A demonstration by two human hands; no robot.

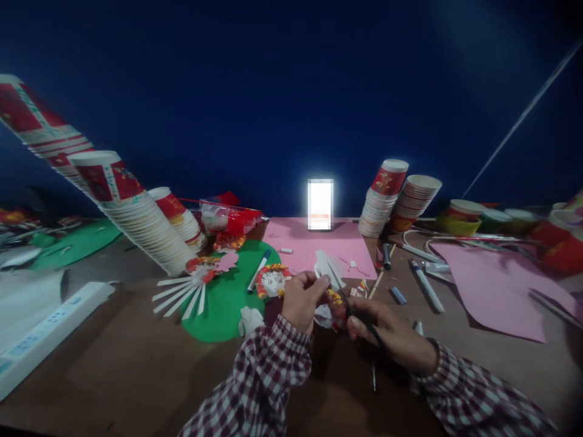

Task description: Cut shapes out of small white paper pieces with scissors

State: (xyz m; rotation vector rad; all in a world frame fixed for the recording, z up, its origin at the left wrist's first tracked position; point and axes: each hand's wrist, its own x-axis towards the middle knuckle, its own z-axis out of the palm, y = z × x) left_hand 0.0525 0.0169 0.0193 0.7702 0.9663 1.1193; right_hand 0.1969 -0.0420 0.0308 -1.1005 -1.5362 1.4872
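Note:
My left hand (301, 297) pinches a small white piece of paper (328, 266) that stands up above the fingertips. In my right hand (392, 334) is a pair of dark scissors (342, 287), its blades pointing up and left against the paper. How far apart the blades are is hard to make out. Just below the hands lies a cut paper cup piece (324, 315), partly hidden. Left of my left hand, a red and yellow ring-shaped cup cutout (272, 281) with a white centre rests on a green paper sheet (214, 325).
Tall paper cup stacks (141, 212) lean at the left, with more cup stacks (378, 200) at the back right. A white power strip (50, 334) lies at left. Pink sheets (501, 303), markers (427, 285) and a fanned cup cutout (182, 294) are spread about. A bright screen (320, 205) stands behind.

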